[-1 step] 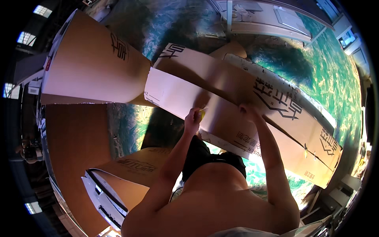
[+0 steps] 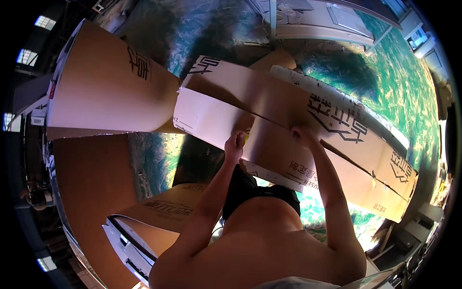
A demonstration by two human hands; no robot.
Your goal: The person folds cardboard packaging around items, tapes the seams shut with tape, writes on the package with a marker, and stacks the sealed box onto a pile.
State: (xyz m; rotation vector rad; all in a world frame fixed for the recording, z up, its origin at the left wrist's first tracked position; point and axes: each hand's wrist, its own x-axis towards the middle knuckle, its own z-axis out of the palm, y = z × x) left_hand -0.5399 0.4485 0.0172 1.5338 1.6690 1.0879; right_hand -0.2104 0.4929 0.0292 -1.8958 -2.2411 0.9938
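Observation:
A large brown cardboard box [image 2: 308, 130] with black printing lies tilted in front of me, its long flaps spread and a seam running along the middle. My left hand [image 2: 235, 144] is a closed fist at the lower edge of a pale flap [image 2: 207, 118], and a small yellow object [image 2: 246, 137] pokes out of it. My right hand [image 2: 301, 135] rests on the box at the seam, fingers curled onto the flap edge. Both bare forearms reach up from the lower edge.
A second big cardboard box [image 2: 106, 86] stands to the left. Flat cardboard sheets [image 2: 91, 192] and a stack of folded cartons [image 2: 144, 216] lie at lower left. The floor [image 2: 409, 86] is mottled green. Pale panels [image 2: 313, 19] stand at the far top.

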